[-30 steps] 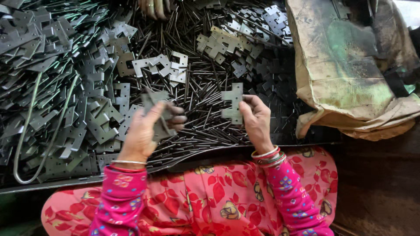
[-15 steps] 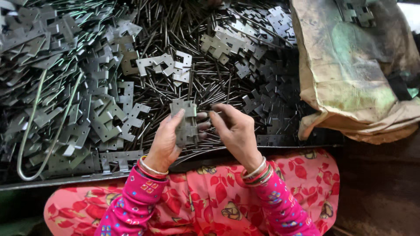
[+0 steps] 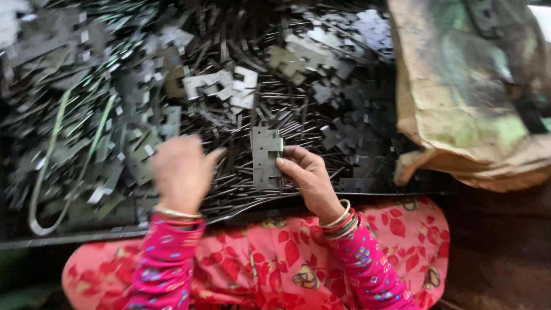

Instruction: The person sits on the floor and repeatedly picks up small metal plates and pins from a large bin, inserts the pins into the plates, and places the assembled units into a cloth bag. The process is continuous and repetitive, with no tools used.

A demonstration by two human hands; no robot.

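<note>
Head view, looking straight down at the lap and work surface.

Right hand (image 3: 307,175), centre of frame, pinches a flat grey metal hinge plate with notched edges (image 3: 265,158) along its right side, thumb and fingertips pressed onto it. The plate stands upright in the picture, just above a bed of thin dark metal pins (image 3: 287,112) that fills the middle of the frame; whether it touches them cannot be told.

Left hand (image 3: 182,171), left of centre, is motion-blurred. Fingers look loosely curled, thumb pointing toward the plate, apart from it. Nothing visible in it; whether it is spread or closed cannot be told. It hovers over the pins and the near edge of the plate heap.

Left half of frame: a deep heap of loose grey stamped metal plates (image 3: 86,86), overlapping at all angles. A pale green strap loop (image 3: 49,166) lies over it, running from upper left down to lower left.

Upper centre: a small cluster of lighter, shinier notched plates (image 3: 227,86) on top of the pins. More dark plates (image 3: 356,138) to the right of centre.

Right edge, upper: a worn tan woven sack (image 3: 465,97), creased, its lower corner overlapping the pile.

Bottom: pink floral sleeves (image 3: 166,258) and red floral garment across the lap; stacked bangles (image 3: 340,221) on the right wrist, a thin one on the left.
</note>
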